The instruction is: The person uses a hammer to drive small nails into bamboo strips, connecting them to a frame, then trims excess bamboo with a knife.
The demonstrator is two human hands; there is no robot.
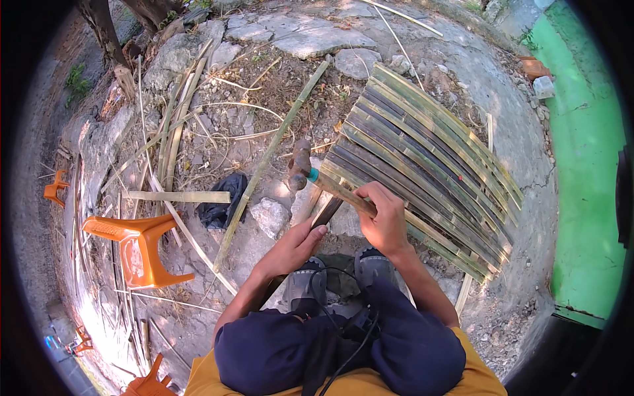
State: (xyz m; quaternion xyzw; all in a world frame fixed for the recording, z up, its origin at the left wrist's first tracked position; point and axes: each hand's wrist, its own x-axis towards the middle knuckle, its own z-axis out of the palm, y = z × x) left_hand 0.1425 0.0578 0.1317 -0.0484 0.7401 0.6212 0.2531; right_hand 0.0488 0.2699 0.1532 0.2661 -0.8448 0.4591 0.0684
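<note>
My right hand [385,216] is closed around the wooden handle of a hammer [340,191]. Its rusty head points away to the left, and a teal band wraps the handle just below it. My left hand [296,245] grips a dark bamboo slat [327,212] under the hammer, near the left edge of a panel of bamboo slats [422,155]. This panel lies on the ground ahead and to the right, its green, tan and dark slats side by side. My right hand partly hides the panel's near left corner.
An orange plastic stool [139,247] lies tipped at left, beside loose bamboo strips [177,132] and a black plastic bag [221,203]. A long bamboo strip [272,152] crosses the ground ahead, near a pale stone [269,216]. A green wall [584,171] stands at right.
</note>
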